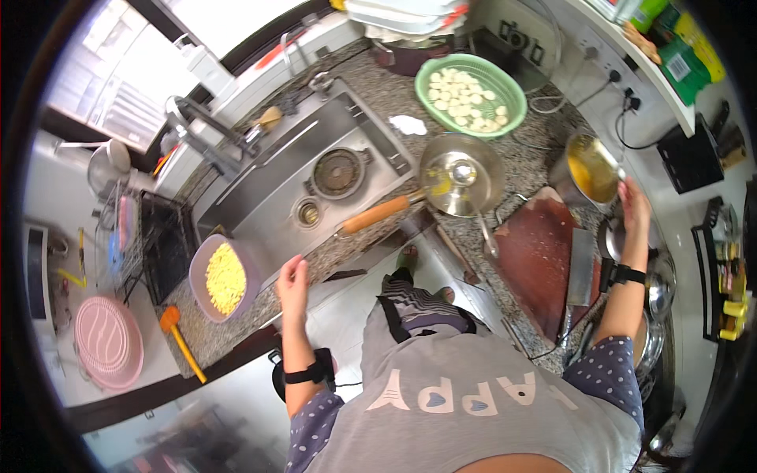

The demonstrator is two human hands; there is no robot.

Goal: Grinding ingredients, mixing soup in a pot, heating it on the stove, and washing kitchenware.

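Observation:
My right hand (635, 207) is at the right rim of a deep metal pot (559, 175) with yellow liquid (582, 168) inside. A pale strip crosses the rim by my fingertips; whether they grip it is unclear. My left hand (292, 285), loosely curled and holding nothing, hovers by the counter's front edge. Left of it, a lilac tub (251, 275) contains yellow corn-like kernels (226, 279). A wide metal pan (461, 148) with yellow residue stands between sink and pot, its wooden handle (375, 214) reaching over the sink's front edge. A metal spoon (489, 241) leans out of the pan.
A cleaver (581, 266) lies on the reddish cutting board (526, 260). Behind the pan, a green colander (513, 112) holds pale round pieces (458, 97). The steel sink (266, 236) contains a round dark-centred part (338, 172). An orange spatula (183, 343) lies near the left counter edge.

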